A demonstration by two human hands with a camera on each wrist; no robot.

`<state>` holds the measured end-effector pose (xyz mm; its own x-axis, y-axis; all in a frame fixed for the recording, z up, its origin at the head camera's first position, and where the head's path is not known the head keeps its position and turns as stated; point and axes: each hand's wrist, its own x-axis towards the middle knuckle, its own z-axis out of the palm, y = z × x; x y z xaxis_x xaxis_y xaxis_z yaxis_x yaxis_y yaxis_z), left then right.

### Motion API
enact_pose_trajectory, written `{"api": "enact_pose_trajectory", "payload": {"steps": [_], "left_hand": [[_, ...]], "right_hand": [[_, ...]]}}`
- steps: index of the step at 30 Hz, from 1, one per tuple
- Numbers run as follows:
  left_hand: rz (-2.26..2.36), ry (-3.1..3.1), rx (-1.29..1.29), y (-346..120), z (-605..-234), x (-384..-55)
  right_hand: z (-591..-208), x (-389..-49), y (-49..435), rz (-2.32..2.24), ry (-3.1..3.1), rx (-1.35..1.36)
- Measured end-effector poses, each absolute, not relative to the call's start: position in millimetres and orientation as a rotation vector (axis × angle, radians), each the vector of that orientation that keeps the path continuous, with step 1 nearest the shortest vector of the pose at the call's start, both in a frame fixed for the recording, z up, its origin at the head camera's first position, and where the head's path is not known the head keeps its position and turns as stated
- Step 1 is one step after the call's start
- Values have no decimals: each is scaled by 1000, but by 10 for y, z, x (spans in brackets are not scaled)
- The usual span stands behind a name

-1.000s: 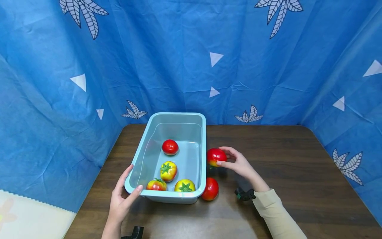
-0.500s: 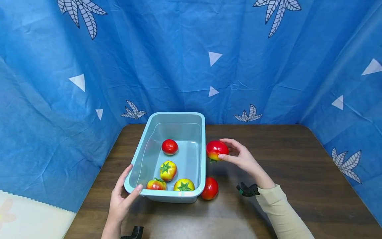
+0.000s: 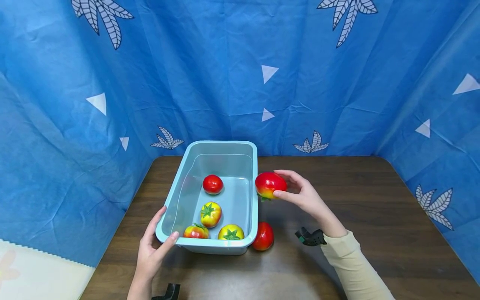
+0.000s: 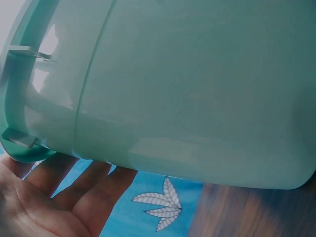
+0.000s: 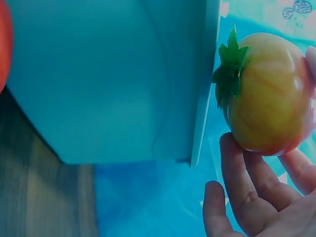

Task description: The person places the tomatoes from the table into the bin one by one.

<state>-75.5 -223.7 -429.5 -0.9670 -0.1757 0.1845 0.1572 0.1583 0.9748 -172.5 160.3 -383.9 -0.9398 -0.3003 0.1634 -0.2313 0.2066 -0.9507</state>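
Note:
My right hand [image 3: 305, 199] holds a glossy red-and-yellow toy tomato [image 3: 269, 185] beside the upper right rim of a pale blue plastic tub [image 3: 240, 200]. In the right wrist view, the green leafy top of this tomato [image 5: 269, 94] faces the tub wall [image 5: 103, 84], with fingers beneath it. My left hand [image 3: 151, 246] grips the tub's near-left corner, thumb at the front rim and fingers along the left side. Inside the tub lie a red tomato [image 3: 213, 184] and several yellow-red ones, such as this tomato [image 3: 211, 214]. Another red tomato [image 3: 263, 236] rests against the tub's right side.
The tub stands on a dark wooden table [image 3: 356, 200]. A blue patterned curtain [image 3: 232, 83] hangs behind the table and along both sides. A black wrist device [image 3: 310, 236] is on the right arm, with another device [image 3: 170, 291] by the left wrist.
My right hand has lifted the tomato from the table beside the tub up to about rim height, then shifted slightly left. The left hand and the tub have stayed in place.

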Motion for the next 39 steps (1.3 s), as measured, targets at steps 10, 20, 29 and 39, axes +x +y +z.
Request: {"api": "enact_pose_trajectory", "payload": {"steps": [10, 20, 29, 39], "left_hand": [[-1868, -2193, 36, -2230, -4297, -758], [-1859, -2195, 28, -2234, -4298, -761], [-1859, -2200, 35, -2238, -4297, -759], [-1866, -2203, 46, -2239, -4298, -753]], "right_hand": [[-3729, -1707, 1431, -1930, 2326, -608], [-3696, -1686, 1251, -1901, 2332, -663], [-3717, -1678, 1116, -1872, 2315, -727], [-3716, -1662, 1028, -1891, 2253, -768]]}}
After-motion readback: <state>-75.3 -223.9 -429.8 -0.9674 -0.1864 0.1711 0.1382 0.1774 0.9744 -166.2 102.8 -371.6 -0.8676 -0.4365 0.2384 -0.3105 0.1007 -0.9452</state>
